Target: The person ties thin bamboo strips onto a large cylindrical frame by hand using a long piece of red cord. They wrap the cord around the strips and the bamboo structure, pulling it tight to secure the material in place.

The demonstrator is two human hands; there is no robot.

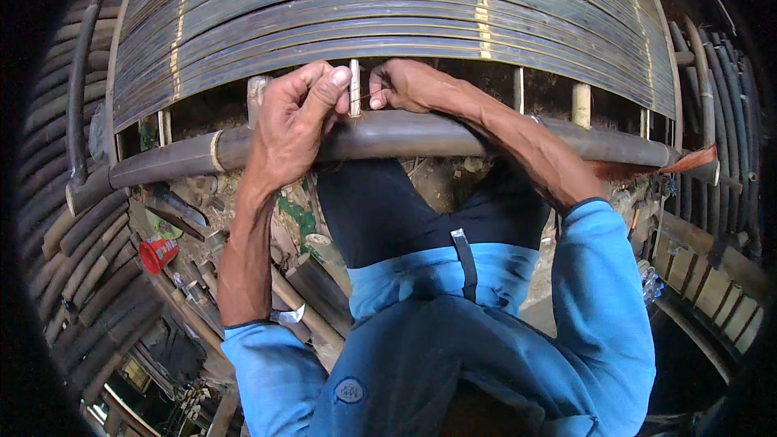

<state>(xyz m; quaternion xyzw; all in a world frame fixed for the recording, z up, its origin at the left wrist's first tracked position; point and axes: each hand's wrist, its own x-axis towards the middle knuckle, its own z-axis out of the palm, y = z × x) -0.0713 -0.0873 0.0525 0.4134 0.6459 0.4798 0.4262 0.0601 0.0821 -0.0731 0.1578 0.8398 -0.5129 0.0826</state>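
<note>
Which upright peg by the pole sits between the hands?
The pale peg immediately right of the left hand; the right hand flanks its other side; the other pegs stand outside.

- From afar, I am seeing the left hand [298,117] pinching beside a pale peg [354,87].
- The right hand [402,85] is curling at its other side.
- A dark pole [396,137] is lying before a slatted panel [380,12].

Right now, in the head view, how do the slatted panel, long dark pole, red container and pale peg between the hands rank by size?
1. Slatted panel
2. Long dark pole
3. Red container and pale peg: too close to rank; the peg looks longer, the container wider.
</note>
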